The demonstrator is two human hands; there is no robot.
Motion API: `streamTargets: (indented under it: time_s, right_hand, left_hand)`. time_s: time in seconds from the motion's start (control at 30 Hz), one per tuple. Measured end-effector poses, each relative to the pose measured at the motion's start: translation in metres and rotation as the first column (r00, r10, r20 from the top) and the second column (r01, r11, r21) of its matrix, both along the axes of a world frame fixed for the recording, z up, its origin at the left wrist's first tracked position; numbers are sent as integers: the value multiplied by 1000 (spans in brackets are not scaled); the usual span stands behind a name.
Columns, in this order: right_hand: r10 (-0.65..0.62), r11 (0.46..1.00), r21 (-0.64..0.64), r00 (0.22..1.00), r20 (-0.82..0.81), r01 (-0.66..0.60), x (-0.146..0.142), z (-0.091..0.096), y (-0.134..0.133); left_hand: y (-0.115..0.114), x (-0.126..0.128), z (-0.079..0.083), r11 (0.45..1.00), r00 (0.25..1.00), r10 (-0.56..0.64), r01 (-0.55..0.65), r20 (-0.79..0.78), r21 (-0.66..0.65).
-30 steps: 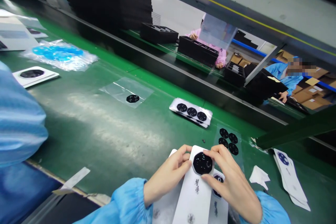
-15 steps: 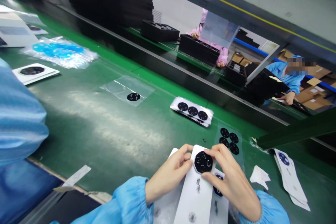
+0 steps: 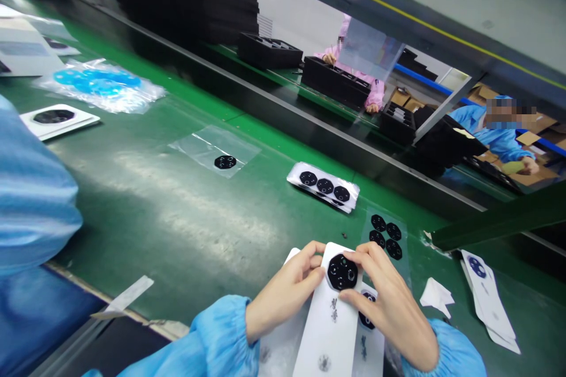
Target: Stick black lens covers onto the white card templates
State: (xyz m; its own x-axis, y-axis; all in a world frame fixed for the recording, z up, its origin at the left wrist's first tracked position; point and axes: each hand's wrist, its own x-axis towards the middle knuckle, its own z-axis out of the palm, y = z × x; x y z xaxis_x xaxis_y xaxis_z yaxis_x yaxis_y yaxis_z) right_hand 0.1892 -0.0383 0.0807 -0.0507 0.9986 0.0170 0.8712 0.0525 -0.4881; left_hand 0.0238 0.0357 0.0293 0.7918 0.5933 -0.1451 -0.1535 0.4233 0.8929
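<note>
A white panel [image 3: 329, 336] with dark printed characters lies tilted in front of me, and near its top end is a black octagonal camera decal [image 3: 342, 271]. My left hand [image 3: 289, 285] is closed on the panel's upper left edge, thumb on the face. On the other side, my right hand [image 3: 389, 300] is closed with thumb and fingertips at the right rim of the decal. Under the held panel lie more white panels; one shows its own dark camera piece [image 3: 367, 309], partly covered by my right hand.
Beyond my hands lie a clear sheet of black decals [image 3: 385, 237] and a stack of decal strips [image 3: 323, 185]. One decal sits on clear film [image 3: 215, 150]. White panels [image 3: 490, 303] and crumpled paper [image 3: 437, 297] lie right. A blue sleeve [image 3: 33, 188] is at left; co-workers sit across.
My hands and the panel stay almost where they were. Across the bench, the blue-sleeved co-worker's hand has shifted to the right and now has something yellowish by it.
</note>
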Motion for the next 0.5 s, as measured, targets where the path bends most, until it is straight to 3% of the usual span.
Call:
streamTargets:
  time_s: [0.5]
  right_hand:
    - [-9,1000,-10,999,-47,9,4,-3,-1]
  left_hand:
    - [1,0,-1,1000,1000,5,-5,18,-6]
